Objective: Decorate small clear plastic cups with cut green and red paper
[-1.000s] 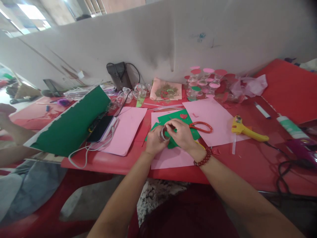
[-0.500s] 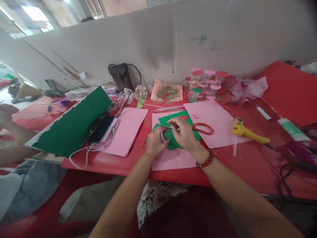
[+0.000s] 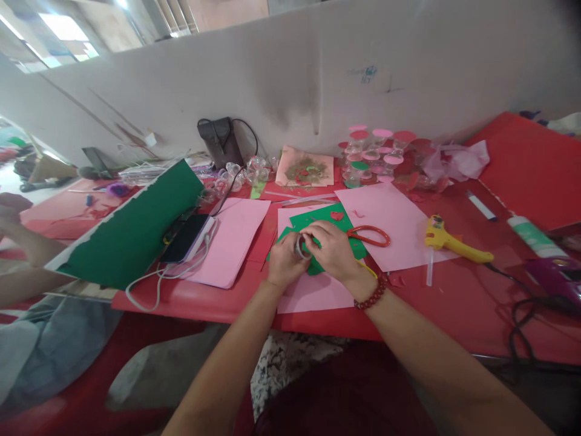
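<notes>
My left hand (image 3: 285, 261) is wrapped round a small clear round plastic piece (image 3: 300, 246), its open rim facing up. Curled over the right side of that rim, the fingers of my right hand (image 3: 332, 249) pinch at it; their tips are partly hidden. Both hands are above green sheets (image 3: 324, 212) lying on pink paper (image 3: 299, 297). Scissors with red handles (image 3: 373, 235) rest just beyond my right hand, their blades out of sight. A bit of yellow (image 3: 367, 267) shows beside my right wrist.
A yellow glue gun (image 3: 456, 245) and its cord are at the right. Clear plastic pieces topped with paper discs (image 3: 384, 145) stand at the back. A phone (image 3: 190, 237) with white cable and a leaning green board (image 3: 131, 227) are left, near another person's arm (image 3: 27, 254).
My right hand has shifted slightly left, bringing its fingers closer onto the rim of the plastic piece. My left hand stays nearly in place.
</notes>
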Available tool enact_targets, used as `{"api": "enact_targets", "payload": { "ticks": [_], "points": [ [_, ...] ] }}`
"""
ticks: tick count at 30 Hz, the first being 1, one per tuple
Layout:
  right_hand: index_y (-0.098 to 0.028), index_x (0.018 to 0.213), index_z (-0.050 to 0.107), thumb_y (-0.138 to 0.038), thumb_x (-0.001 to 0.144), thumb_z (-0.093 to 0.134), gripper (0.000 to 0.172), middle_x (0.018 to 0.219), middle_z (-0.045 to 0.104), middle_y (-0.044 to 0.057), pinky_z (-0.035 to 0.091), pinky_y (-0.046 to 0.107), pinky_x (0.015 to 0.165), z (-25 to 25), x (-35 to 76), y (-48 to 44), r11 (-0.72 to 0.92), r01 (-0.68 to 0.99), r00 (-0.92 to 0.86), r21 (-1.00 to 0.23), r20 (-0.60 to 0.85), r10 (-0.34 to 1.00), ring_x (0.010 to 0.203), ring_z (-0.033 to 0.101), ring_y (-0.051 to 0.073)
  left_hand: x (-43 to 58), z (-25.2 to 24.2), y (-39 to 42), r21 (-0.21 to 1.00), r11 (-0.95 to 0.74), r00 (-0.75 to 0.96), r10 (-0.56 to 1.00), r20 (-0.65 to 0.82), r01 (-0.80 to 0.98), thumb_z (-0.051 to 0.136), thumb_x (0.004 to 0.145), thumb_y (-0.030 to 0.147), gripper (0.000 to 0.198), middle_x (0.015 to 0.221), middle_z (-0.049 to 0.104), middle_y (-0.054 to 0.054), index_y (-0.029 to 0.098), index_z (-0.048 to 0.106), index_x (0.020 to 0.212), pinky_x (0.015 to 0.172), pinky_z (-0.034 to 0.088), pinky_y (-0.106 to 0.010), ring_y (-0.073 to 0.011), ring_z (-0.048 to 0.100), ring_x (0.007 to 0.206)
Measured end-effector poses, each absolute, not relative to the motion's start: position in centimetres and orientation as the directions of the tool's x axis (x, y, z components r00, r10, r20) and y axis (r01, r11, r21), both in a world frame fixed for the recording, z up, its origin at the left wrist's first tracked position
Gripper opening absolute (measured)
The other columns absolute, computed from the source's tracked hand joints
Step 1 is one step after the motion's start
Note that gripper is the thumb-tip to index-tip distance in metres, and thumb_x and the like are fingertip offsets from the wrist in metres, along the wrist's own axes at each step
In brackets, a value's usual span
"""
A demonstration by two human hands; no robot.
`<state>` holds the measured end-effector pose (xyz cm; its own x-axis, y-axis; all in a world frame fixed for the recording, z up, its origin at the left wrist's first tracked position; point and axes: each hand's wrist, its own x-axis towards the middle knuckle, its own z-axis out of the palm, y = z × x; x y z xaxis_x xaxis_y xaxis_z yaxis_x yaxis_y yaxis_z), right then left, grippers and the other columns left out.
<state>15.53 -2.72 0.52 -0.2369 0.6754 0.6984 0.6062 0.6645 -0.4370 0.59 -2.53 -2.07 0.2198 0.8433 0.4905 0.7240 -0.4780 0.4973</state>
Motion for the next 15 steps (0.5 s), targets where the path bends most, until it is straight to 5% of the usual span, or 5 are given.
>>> {"api": "enact_targets", "payload": {
  "ticks": [15],
  "points": [
    [-0.021,0.089,0.063,-0.032,0.095,0.049,0.019,0.079,0.07,0.005,0.049,0.03,0.067,0.0,16.8,-1.8,0.429,0.499,0.048,-0.753,0.518,0.854,0.071,0.064,0.019,0.3,-1.5,-2.5,0.581,-0.457,0.119,0.843,0.525,0.673,0.061,0.077,0.02,0.021,0.094,0.069,-0.005,0.021,0.057,0.097,0.081,0.052,-0.031,-0.0197,0.067,0.091]
  ]
}}
